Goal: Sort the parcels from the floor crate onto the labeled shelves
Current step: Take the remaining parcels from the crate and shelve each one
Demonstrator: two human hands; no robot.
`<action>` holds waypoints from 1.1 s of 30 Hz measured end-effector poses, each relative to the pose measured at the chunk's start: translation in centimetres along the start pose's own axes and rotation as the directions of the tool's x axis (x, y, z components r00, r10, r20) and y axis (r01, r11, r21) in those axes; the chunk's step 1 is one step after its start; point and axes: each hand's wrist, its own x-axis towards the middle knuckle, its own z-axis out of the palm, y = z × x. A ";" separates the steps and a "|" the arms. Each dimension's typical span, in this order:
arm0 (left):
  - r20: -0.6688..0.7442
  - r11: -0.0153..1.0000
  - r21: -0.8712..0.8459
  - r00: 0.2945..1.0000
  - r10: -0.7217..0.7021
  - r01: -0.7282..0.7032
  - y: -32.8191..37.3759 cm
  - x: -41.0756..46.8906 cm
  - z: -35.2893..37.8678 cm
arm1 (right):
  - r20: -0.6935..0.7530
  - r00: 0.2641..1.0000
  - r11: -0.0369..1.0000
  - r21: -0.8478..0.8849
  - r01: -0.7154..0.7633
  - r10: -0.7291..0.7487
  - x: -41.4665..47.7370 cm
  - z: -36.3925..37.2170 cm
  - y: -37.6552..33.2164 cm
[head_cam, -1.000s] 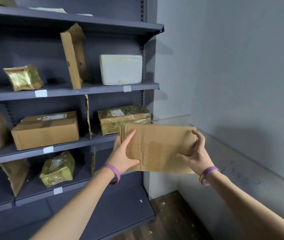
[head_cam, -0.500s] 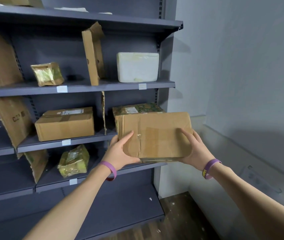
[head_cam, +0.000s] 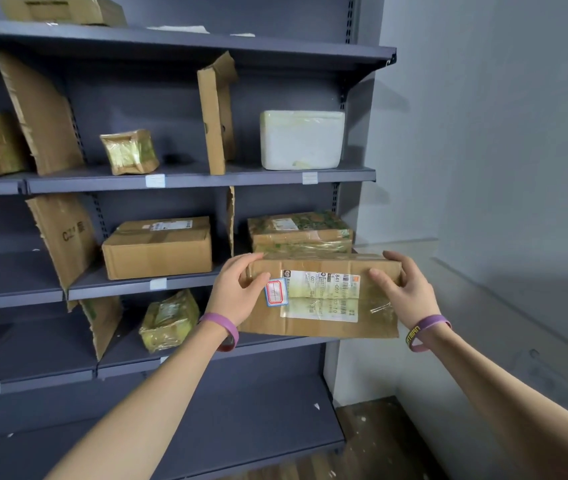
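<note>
I hold a flat brown cardboard parcel (head_cam: 324,320) in both hands, its white shipping label and a small red-and-blue sticker facing me. My left hand (head_cam: 237,292) grips its left end and my right hand (head_cam: 403,289) its right end. The parcel hangs in front of the grey shelf unit (head_cam: 206,178), just below a taped green-printed parcel (head_cam: 299,232) that lies in the right bay of the middle shelf. The floor crate is out of view.
On the shelves lie a brown box (head_cam: 157,247), a white foam box (head_cam: 301,140), two small gold-wrapped parcels (head_cam: 130,152) (head_cam: 170,320), and cardboard dividers (head_cam: 215,116). White label tags (head_cam: 309,177) mark the shelf edges. A grey wall (head_cam: 500,133) stands at the right.
I have turned the parcel over so its labelled face now shows, and raised it closer to the middle shelf's right bay. The view has moved nearer the shelves.
</note>
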 end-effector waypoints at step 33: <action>-0.054 0.846 -0.366 0.898 -0.436 0.388 -1.5 -3.4 -1.1 | 0.358 0.914 0.982 0.069 0.175 -0.188 -6.7 13.6 -1.6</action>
